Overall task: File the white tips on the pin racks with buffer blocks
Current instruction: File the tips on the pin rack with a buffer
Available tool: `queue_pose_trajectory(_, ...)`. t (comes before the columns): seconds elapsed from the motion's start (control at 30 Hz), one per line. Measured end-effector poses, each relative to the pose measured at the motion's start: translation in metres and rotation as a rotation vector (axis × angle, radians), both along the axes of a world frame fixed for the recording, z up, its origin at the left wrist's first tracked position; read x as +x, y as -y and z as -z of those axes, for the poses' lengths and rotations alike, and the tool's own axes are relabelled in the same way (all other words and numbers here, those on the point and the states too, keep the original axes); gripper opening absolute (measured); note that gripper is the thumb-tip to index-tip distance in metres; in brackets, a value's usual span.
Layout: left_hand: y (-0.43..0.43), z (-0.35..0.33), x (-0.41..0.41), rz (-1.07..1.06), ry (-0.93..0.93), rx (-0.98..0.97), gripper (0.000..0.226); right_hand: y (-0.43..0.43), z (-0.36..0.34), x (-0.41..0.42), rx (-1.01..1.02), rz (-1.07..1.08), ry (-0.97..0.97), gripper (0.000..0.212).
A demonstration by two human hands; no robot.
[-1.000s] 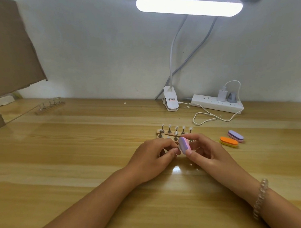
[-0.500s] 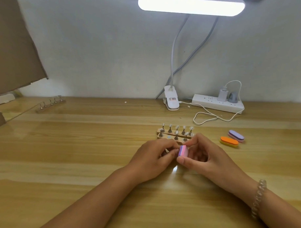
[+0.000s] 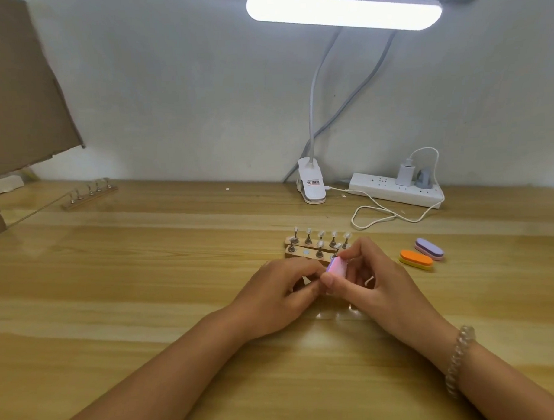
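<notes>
Two wooden pin racks (image 3: 302, 254) lie side by side at mid-table, metal pins upright with small white tips (image 3: 308, 230) on top. One magnet spot on the near rack is bare. My right hand (image 3: 379, 284) pinches a pink-and-purple buffer block (image 3: 335, 267) between thumb and fingers, just in front of the near rack. My left hand (image 3: 281, 288) has its fingers curled, with the fingertips pinched together against the block's left side. What they pinch is mostly hidden; it seems to be a pin taken from the rack.
An orange-and-yellow buffer block (image 3: 416, 259) and a purple-and-pink one (image 3: 428, 248) lie right of the racks. A third pin rack (image 3: 90, 196) sits far back left. A clamp lamp (image 3: 311, 185), power strip (image 3: 394, 191) and loose cable (image 3: 373, 217) line the back wall. Cardboard (image 3: 20, 86) stands left.
The block in my right hand has turned from showing its broad purple face to its pink edge and slid a little along my left fingertips. Both hands stay together by the near rack.
</notes>
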State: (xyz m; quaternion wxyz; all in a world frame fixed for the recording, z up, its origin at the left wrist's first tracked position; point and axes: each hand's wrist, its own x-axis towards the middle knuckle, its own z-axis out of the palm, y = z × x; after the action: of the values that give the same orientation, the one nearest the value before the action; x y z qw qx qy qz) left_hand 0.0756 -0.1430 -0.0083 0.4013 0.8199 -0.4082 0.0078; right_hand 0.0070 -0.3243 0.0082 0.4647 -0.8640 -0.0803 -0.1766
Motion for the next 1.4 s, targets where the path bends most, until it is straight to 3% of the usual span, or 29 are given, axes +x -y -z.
queue_pose_trajectory(0.1,0.000,-0.001,0.002,-0.040,-0.027,-0.009,0.023,-0.001,0.002,-0.004,-0.070,-0.086,0.000,0.041)
queue_pose_trajectory(0.27,0.001,-0.002,0.000,0.017,-0.009,0.003,0.016,0.001,0.000,0.005,0.019,0.048,0.005,0.046)
queue_pose_trajectory(0.43,0.001,-0.003,-0.001,-0.010,-0.017,-0.006,0.017,0.003,0.006,0.000,-0.003,-0.096,-0.022,0.040)
queue_pose_trajectory(0.53,0.001,-0.004,-0.002,0.008,0.002,0.007,0.014,0.003,0.003,0.007,0.072,-0.008,-0.011,0.043)
queue_pose_trajectory(0.73,0.000,-0.004,-0.001,-0.008,-0.033,-0.004,0.020,0.001,0.005,-0.001,-0.024,-0.102,-0.007,0.036)
queue_pose_trajectory(0.9,0.001,-0.005,-0.001,0.010,-0.049,-0.009,0.020,0.000,-0.001,0.004,0.013,0.011,-0.007,0.043)
queue_pose_trajectory(1.03,0.001,-0.004,0.002,-0.010,-0.078,-0.039,0.013,-0.002,0.002,-0.007,-0.054,-0.089,0.010,0.037)
queue_pose_trajectory(1.23,0.002,-0.007,0.003,-0.008,-0.190,-0.162,0.022,0.006,-0.003,0.001,0.198,0.122,-0.015,0.049)
queue_pose_trajectory(1.4,0.001,-0.004,0.003,-0.026,-0.124,-0.063,0.014,-0.003,0.003,-0.006,-0.117,0.012,0.037,0.036)
